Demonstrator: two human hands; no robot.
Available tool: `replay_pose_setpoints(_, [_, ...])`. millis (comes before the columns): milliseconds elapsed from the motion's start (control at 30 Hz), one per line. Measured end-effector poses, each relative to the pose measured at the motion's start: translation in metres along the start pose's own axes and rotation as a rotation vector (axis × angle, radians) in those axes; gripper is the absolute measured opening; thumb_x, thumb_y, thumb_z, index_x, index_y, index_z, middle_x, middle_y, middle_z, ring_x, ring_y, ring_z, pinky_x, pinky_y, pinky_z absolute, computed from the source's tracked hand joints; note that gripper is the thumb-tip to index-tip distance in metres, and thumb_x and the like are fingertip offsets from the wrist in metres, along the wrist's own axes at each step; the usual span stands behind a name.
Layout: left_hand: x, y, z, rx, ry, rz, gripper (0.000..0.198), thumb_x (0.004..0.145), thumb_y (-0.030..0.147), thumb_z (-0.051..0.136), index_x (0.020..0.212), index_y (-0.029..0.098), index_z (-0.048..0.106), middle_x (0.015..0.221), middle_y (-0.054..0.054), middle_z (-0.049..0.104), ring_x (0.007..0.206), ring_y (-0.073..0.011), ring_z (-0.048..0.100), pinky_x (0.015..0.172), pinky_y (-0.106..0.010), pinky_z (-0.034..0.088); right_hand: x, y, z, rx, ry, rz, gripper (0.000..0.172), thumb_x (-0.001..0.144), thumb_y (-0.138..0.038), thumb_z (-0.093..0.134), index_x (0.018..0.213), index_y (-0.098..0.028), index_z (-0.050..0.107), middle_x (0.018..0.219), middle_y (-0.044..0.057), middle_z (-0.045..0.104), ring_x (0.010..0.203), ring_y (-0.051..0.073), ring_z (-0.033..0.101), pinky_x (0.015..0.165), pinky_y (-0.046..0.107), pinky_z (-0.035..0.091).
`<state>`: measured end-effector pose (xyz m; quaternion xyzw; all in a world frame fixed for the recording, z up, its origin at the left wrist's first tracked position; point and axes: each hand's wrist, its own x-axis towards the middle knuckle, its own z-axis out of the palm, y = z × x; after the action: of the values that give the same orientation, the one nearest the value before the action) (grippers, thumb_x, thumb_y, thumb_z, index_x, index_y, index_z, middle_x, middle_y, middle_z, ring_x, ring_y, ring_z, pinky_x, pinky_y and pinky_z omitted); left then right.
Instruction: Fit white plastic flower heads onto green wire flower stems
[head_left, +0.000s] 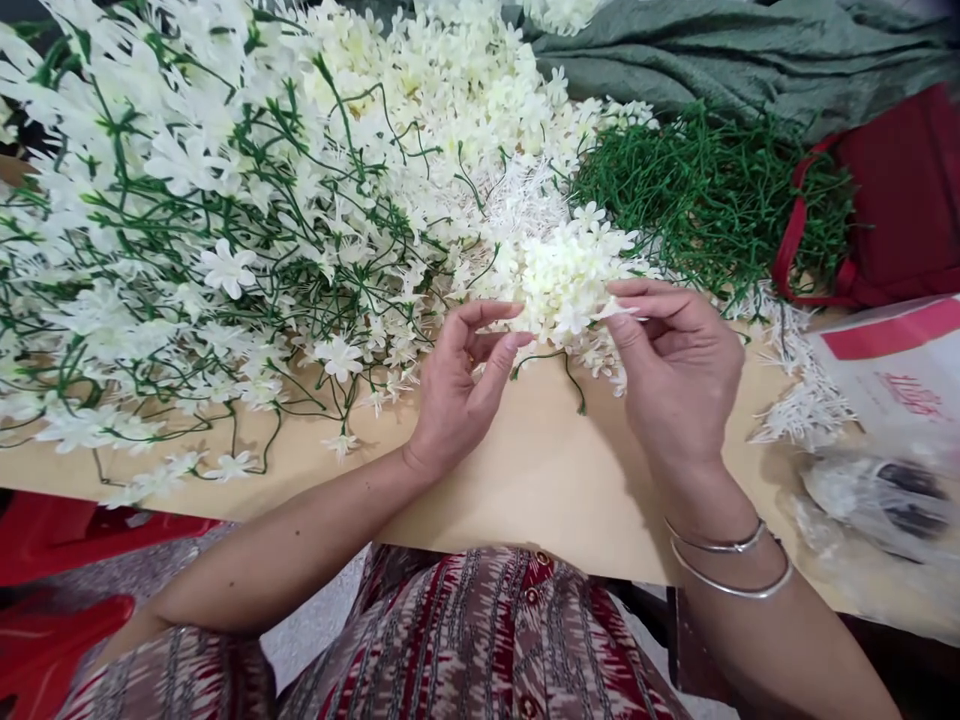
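Note:
My left hand [463, 385] and my right hand [675, 365] are raised over a tan table [540, 480], on either side of a cluster of cream artificial flowers [568, 275]. The fingers of each hand are curled and pinch at the edge of this cluster, the left at its lower left, the right at its lower right. A thin green stem [559, 365] hangs down from the cluster between my hands. Two silver bangles [731, 565] sit on my right wrist.
A big heap of white flowers on green stems [187, 200] fills the left and back. A pile of bare green stems [705, 190] lies back right, with white spiky parts [806, 400], a red bag [892, 200], green cloth [750, 50] and plastic bags [877, 490].

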<state>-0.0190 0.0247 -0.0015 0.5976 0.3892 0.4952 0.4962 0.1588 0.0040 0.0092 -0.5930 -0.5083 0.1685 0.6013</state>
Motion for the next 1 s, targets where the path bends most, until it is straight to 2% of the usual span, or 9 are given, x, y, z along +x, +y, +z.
replay_pose_setpoints(67, [0.001, 0.002, -0.002, 0.041, 0.013, 0.040, 0.018, 0.103, 0.028, 0.060, 0.119, 0.021, 0.058, 0.130, -0.010, 0.069, 0.104, -0.0170, 0.075, 0.089, -0.028, 0.061, 0.003, 0.000, -0.003, 0.049, 0.026, 0.007, 0.011, 0.091, -0.031, 0.069, 0.089, -0.026, 0.059, 0.105, 0.005, 0.074, 0.105, 0.023, 0.073, 0.097, 0.049, 0.059])
replay_pose_setpoints(200, [0.002, 0.004, -0.003, 0.235, 0.005, 0.213, 0.007, 0.102, 0.019, 0.059, 0.107, 0.020, 0.063, 0.119, -0.009, 0.072, 0.111, -0.0177, 0.069, 0.088, -0.029, 0.059, 0.004, -0.004, -0.009, 0.063, 0.083, 0.022, 0.014, 0.091, -0.034, 0.071, 0.089, -0.028, 0.058, 0.095, 0.003, 0.071, 0.090, 0.023, 0.074, 0.088, 0.048, 0.063])
replay_pose_setpoints(300, [0.001, 0.002, -0.002, 0.376, -0.039, 0.308, 0.010, 0.100, 0.015, 0.059, 0.106, 0.020, 0.066, 0.117, -0.008, 0.072, 0.109, -0.0173, 0.068, 0.081, -0.028, 0.058, 0.006, -0.007, -0.013, 0.037, 0.114, 0.041, 0.014, 0.090, -0.030, 0.074, 0.087, -0.029, 0.060, 0.094, 0.005, 0.071, 0.085, 0.024, 0.073, 0.081, 0.045, 0.061])
replay_pose_setpoints(400, [-0.001, 0.000, -0.001, 0.441, -0.107, 0.379, 0.013, 0.100, 0.013, 0.058, 0.108, 0.020, 0.067, 0.117, -0.008, 0.072, 0.105, -0.0166, 0.068, 0.080, -0.028, 0.058, 0.010, -0.008, -0.017, 0.095, 0.196, 0.002, 0.016, 0.085, -0.025, 0.079, 0.085, -0.026, 0.063, 0.089, 0.005, 0.070, 0.076, 0.020, 0.071, 0.076, 0.040, 0.059])
replay_pose_setpoints(500, [-0.002, -0.001, 0.001, 0.470, -0.144, 0.439, 0.016, 0.101, 0.011, 0.058, 0.109, 0.021, 0.066, 0.114, -0.007, 0.072, 0.105, -0.0163, 0.069, 0.081, -0.028, 0.058, 0.013, -0.007, -0.019, 0.110, 0.252, -0.023, 0.017, 0.083, -0.027, 0.079, 0.087, -0.024, 0.063, 0.087, 0.002, 0.069, 0.074, 0.017, 0.070, 0.074, 0.037, 0.058])
replay_pose_setpoints(600, [0.000, -0.003, 0.000, 0.501, -0.129, 0.480, 0.018, 0.099, 0.007, 0.058, 0.110, 0.021, 0.064, 0.110, -0.006, 0.071, 0.106, -0.0160, 0.068, 0.082, -0.028, 0.058, 0.015, -0.007, -0.021, 0.077, 0.244, 0.018, 0.017, 0.085, -0.031, 0.077, 0.089, -0.023, 0.063, 0.087, 0.000, 0.069, 0.075, 0.016, 0.070, 0.071, 0.034, 0.058])
replay_pose_setpoints(800, [0.006, -0.001, -0.009, 0.706, 0.065, 0.493, 0.016, 0.098, 0.011, 0.062, 0.110, 0.023, 0.064, 0.108, -0.005, 0.066, 0.106, -0.0189, 0.065, 0.093, -0.036, 0.057, 0.011, -0.011, -0.022, 0.111, 0.203, 0.010, 0.016, 0.085, -0.029, 0.081, 0.089, -0.024, 0.066, 0.087, 0.000, 0.071, 0.073, 0.015, 0.066, 0.065, 0.032, 0.054])
replay_pose_setpoints(900, [0.006, -0.002, -0.012, 0.758, 0.049, 0.468, 0.015, 0.099, 0.012, 0.062, 0.109, 0.022, 0.064, 0.111, -0.005, 0.065, 0.107, -0.0197, 0.064, 0.095, -0.037, 0.055, 0.009, -0.012, -0.020, 0.119, 0.175, 0.014, 0.014, 0.085, -0.029, 0.081, 0.088, -0.026, 0.068, 0.088, 0.001, 0.070, 0.073, 0.017, 0.066, 0.067, 0.036, 0.055])
replay_pose_setpoints(1000, [0.003, -0.005, -0.011, 0.817, -0.027, 0.459, 0.014, 0.100, 0.014, 0.061, 0.110, 0.022, 0.066, 0.115, -0.007, 0.064, 0.108, -0.0209, 0.062, 0.093, -0.038, 0.052, 0.008, -0.010, -0.017, 0.137, 0.162, 0.039, 0.016, 0.084, -0.030, 0.082, 0.087, -0.027, 0.066, 0.088, 0.000, 0.069, 0.076, 0.019, 0.067, 0.073, 0.039, 0.057])
